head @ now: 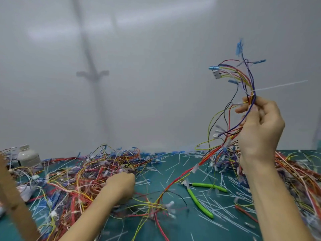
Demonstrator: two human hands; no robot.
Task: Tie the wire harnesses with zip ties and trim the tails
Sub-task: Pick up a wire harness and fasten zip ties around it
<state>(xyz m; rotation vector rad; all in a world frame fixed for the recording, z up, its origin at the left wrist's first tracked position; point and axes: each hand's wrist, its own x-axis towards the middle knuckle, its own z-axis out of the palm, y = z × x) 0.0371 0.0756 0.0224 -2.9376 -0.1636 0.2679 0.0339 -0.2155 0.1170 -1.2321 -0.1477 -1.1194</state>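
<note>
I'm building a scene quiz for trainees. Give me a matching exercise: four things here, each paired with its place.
1 green-handled cutters
2 white plastic bottle
3 uncut white zip tie
4 left hand

A standing at the far left
B round the wire harness in the right hand
C lying on the teal mat
D among the piled wires

Pairs: 1-C, 2-A, 3-B, 4-D
</note>
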